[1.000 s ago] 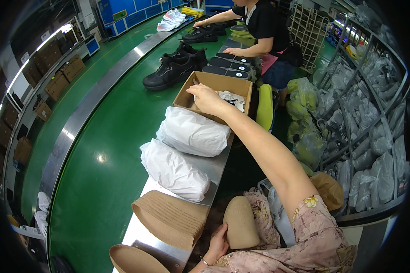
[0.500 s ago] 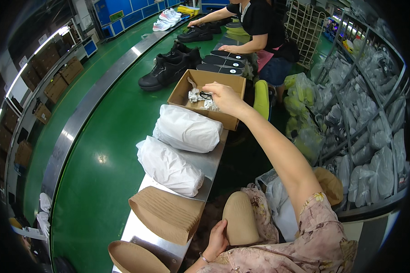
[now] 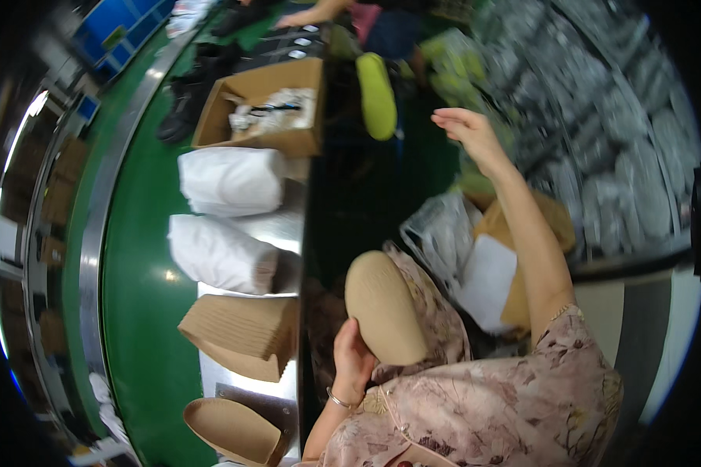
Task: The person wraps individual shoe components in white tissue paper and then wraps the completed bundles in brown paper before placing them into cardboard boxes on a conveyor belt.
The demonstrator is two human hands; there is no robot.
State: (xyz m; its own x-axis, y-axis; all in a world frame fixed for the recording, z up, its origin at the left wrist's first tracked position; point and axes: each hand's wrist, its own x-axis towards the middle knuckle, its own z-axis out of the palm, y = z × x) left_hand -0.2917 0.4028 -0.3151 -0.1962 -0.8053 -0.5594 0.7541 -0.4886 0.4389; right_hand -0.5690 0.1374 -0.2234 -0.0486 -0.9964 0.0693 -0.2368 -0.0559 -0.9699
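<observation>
My left hand (image 3: 352,362) is closed on the edge of a smooth tan cardboard shoe insert (image 3: 385,307) with a rounded end, held low in front of my body. Raised at the right, my right hand (image 3: 471,136) is stretched out with nothing visible in it, apart from everything around it. An open cardboard box (image 3: 304,142) stands at the far end of the metal bench, with crumpled white paper (image 3: 296,101) and something small and dark inside. Nearer lie two bundles wrapped in white paper, a far one (image 3: 230,179) and a near one (image 3: 222,253).
Toward me on the bench (image 3: 288,241) sit a ribbed tan insert (image 3: 245,335) and a smoother one (image 3: 237,428). Beyond the box are black insoles, black shoes and another person's hand (image 3: 311,17). A yellow-green insole (image 3: 378,97), clear plastic bags (image 3: 440,226) and a loaded rack (image 3: 615,156) are rightward.
My right hand has left the box and swung right, with nothing visible in it. The left hand keeps hold of the tan insert. The whole view has turned right and is blurred.
</observation>
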